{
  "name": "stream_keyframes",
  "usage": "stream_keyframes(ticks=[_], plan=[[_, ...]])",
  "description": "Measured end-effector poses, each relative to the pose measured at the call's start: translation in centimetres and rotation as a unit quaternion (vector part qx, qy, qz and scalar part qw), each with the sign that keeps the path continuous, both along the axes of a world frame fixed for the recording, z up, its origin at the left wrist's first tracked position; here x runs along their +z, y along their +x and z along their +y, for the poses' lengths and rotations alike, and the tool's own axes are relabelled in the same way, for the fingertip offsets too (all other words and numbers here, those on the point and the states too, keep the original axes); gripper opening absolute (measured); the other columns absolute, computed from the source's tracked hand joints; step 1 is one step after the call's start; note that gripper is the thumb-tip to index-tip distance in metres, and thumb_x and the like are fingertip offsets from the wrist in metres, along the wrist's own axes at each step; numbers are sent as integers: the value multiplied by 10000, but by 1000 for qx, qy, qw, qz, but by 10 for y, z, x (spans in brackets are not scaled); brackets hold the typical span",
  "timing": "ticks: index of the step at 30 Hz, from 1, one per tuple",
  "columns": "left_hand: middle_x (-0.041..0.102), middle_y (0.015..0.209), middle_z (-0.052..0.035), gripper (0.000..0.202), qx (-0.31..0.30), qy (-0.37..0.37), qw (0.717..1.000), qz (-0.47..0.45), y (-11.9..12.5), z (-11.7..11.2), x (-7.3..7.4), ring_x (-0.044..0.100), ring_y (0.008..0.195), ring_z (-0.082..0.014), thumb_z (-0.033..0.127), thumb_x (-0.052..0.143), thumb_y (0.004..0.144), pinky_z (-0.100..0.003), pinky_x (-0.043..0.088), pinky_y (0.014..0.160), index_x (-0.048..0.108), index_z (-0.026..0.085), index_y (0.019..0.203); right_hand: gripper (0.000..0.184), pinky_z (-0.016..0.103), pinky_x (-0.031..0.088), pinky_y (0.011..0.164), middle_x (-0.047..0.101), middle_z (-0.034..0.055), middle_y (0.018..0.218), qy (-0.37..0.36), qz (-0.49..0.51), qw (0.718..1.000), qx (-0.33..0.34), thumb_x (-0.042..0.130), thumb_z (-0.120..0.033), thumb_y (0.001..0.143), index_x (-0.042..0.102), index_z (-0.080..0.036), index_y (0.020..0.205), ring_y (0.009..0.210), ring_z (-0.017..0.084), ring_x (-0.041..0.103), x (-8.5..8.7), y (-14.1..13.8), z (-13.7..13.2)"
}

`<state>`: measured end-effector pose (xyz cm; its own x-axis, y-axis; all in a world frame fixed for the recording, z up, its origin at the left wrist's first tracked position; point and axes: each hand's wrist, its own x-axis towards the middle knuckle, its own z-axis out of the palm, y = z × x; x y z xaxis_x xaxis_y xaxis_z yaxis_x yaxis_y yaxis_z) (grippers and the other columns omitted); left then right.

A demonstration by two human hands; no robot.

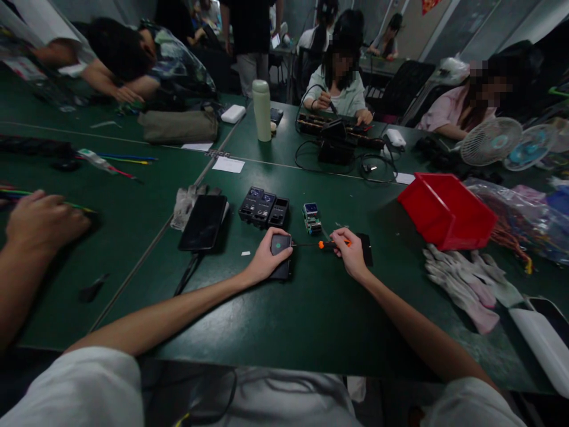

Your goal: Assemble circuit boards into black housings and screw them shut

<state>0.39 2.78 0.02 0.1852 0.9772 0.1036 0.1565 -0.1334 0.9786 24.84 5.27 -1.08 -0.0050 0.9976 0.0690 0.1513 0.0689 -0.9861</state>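
My left hand (pixel 268 258) is wrapped round a small black box-shaped device (pixel 281 274) on the green table, thumb on top. Between the fingers of my right hand (pixel 351 254) is a screwdriver (pixel 328 244) with an orange and black handle. Its thin shaft points left, and the tip meets or nearly meets the device's right side. Just beyond both hands stands a small circuit board module (pixel 312 219) with a screen. Several black device units (pixel 264 207) sit together farther left. A flat black piece (pixel 367 249) lies partly behind my right hand.
Left of me lie a phone (pixel 203 223) with a cable and a glove (pixel 181 209). A co-worker's hand (pixel 47 220) rests at far left. To the right are a red bin (pixel 447 213), work gloves (pixel 462 281) and a white case (pixel 540 344). A bottle (pixel 262 111) stands ahead.
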Motion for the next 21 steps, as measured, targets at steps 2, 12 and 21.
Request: stream_keyframes(ticks=[2, 12, 21], plan=[[605, 1028, -33, 359, 1, 1, 1000, 1, 0, 0, 0, 600, 917, -188, 371, 624, 789, -345, 457, 870, 468, 209, 1069, 252, 179, 322, 395, 529, -32, 652, 2, 4, 1000, -1, 622, -439, 813, 579, -191, 814, 489, 74, 474, 0, 0, 0], [594, 1074, -35, 342, 2, 3, 1000, 9, 0, 0, 1, 583, 932, -183, 366, 617, 797, -329, 449, 869, 476, 209, 1066, 206, 217, 369, 469, 527, -44, 681, 47, 34, 998, 22, 640, -344, 801, 561, -219, 944, 517, 86, 458, 1, 1, -2], [585, 1049, -32, 350, 17, 7, 999, 27, -2, 1, -3, 573, 885, -177, 371, 610, 797, -312, 452, 812, 485, 207, 1079, 311, 216, 385, 479, 550, -27, 769, 29, 87, 994, 53, 635, -346, 772, 502, -224, 1025, 543, 87, 480, -1, 4, -2]])
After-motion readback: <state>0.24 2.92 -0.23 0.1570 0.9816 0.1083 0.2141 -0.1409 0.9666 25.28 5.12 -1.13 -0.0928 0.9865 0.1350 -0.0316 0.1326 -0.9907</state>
